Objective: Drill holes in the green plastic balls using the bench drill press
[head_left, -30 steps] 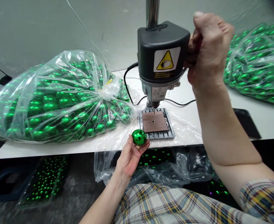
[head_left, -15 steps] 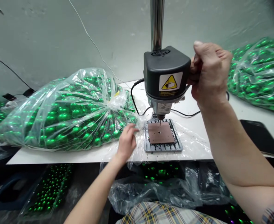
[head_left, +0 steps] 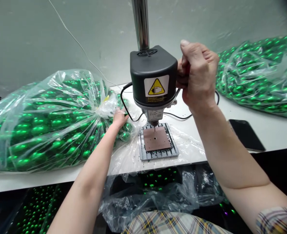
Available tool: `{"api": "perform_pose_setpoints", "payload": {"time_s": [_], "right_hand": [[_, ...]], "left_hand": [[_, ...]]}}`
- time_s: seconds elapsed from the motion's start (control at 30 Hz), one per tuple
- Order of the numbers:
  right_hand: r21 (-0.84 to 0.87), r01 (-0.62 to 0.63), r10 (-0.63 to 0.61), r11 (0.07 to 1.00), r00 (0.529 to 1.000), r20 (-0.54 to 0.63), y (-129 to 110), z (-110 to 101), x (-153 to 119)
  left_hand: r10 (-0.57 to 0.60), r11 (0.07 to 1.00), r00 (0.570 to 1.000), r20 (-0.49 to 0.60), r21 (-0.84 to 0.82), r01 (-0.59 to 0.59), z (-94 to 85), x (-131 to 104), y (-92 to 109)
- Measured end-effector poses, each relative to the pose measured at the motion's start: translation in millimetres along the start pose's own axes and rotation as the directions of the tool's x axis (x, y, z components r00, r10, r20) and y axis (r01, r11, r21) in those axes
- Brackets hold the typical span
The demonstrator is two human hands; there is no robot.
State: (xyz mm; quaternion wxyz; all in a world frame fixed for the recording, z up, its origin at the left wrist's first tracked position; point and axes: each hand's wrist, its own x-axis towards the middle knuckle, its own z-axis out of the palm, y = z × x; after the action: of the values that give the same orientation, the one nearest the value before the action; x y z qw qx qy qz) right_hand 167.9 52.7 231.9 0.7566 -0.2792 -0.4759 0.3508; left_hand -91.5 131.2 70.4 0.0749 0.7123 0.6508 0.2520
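two hands at a white table [head_left: 280,131]: the left hand [head_left: 120,119] is at the gathered neck of a clear bag [head_left: 57,112] of green baubles [head_left: 39,130], at left; its fingers are partly hidden, so the width of its grip, and anything in it, cannot be told. the right hand [head_left: 200,76] is closed round a red handle [head_left: 187,69] beside the drill press [head_left: 153,76], centre. handling (judged): bag film soft and slippery, filled bag bulky, best taken by its bunched neck; baubles light, smooth and probably fragile, best cupped loosely; handle stiff, suited to a full grasp. surroundings: a black cable [head_left: 121,95] loops between bag and press, a possible snag; loose film [head_left: 187,148] spreads beside the brown plate [head_left: 155,144]; a phone [head_left: 247,135] and second bag [head_left: 258,79] lie right.
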Motion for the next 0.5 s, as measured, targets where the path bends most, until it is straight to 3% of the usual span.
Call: {"api": "perform_pose_setpoints", "payload": {"time_s": [0.1,0.17,0.2,0.23,0.27,0.33,0.37,0.43,0.5], "right_hand": [[-0.012,0.026,-0.026,1.0,1.0,0.01,0.6,-0.1,0.5],[-0.032,0.04,-0.039,0.999,0.999,0.015,0.3,0.5,0.2],[-0.042,0.042,-0.042,0.998,0.999,0.014,0.0,0.8,0.0],[-0.047,0.043,-0.043,0.998,0.999,0.015,-0.3,1.0,-0.4],[-0.043,0.049,-0.049,0.998,0.999,0.009,-0.7,1.2,-0.7],[-0.027,0.053,-0.053,0.998,0.999,0.004,-1.4,1.0,-1.1],[-0.021,0.05,-0.05,0.999,0.999,0.004,-1.6,0.7,-1.2],[-0.024,0.03,-0.03,0.999,1.0,0.005,-1.8,0.0,-1.1],[-0.034,0.006,-0.006,0.999,1.0,0.003,-1.9,-0.7,-0.8]], "left_hand": [[0.006,0.999,0.998,-0.069,-0.047,-0.009,-17.6,-42.9,8.2],[-0.033,0.945,0.991,-0.133,-0.327,-0.012,-27.6,-82.6,20.3],[-0.114,0.842,0.986,-0.12,-0.538,0.032,-30.9,-102.4,27.7],[-0.22,0.66,0.975,-0.044,-0.743,0.116,-32.7,-120.7,35.4],[-0.3,0.421,0.949,0.099,-0.879,0.225,-33.2,-136.4,43.0],[-0.351,-0.046,0.85,0.393,-0.914,0.404,-30.2,-158.5,55.9],[-0.339,-0.204,0.797,0.5,-0.866,0.456,-27.1,-165.0,60.4],[-0.309,-0.359,0.724,0.617,-0.781,0.512,-19.3,-171.5,65.4],[-0.275,-0.388,0.696,0.663,-0.739,0.551,-10.9,-172.7,66.1]]}}
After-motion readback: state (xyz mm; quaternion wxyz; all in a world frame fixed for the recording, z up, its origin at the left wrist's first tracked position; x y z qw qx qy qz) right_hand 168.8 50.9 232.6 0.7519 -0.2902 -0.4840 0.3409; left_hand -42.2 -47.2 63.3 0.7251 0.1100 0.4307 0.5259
